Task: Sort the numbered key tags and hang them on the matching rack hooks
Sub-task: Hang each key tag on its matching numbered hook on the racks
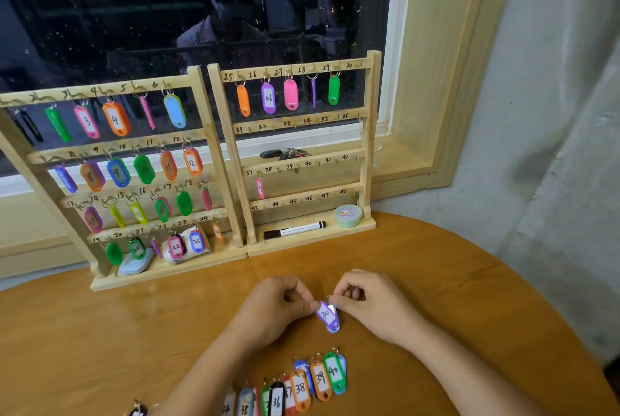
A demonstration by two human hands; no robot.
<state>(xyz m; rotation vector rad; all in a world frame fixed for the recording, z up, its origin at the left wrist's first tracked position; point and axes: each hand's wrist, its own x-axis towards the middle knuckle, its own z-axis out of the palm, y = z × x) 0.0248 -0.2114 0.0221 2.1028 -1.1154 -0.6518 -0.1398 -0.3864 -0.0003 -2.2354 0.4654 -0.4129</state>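
Round table (469, 281) under a dark window (134, 13): mid-table, the left hand (268, 308) pinches tag 30 (328, 316) by its body, the right hand (372, 305) by its ring end. Hook 30 (360, 63), at the right rack's (373, 134) top-right corner, lies nearer the right hand.

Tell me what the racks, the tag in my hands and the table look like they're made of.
Racks: pale unpainted wood with a matt finish; grain shows and the numbers are handwritten straight on it.
Tag: most likely glossy purple plastic, with a white paper-like insert.
Table: orange-brown wood or wood-look laminate with a soft sheen; I can't tell which.
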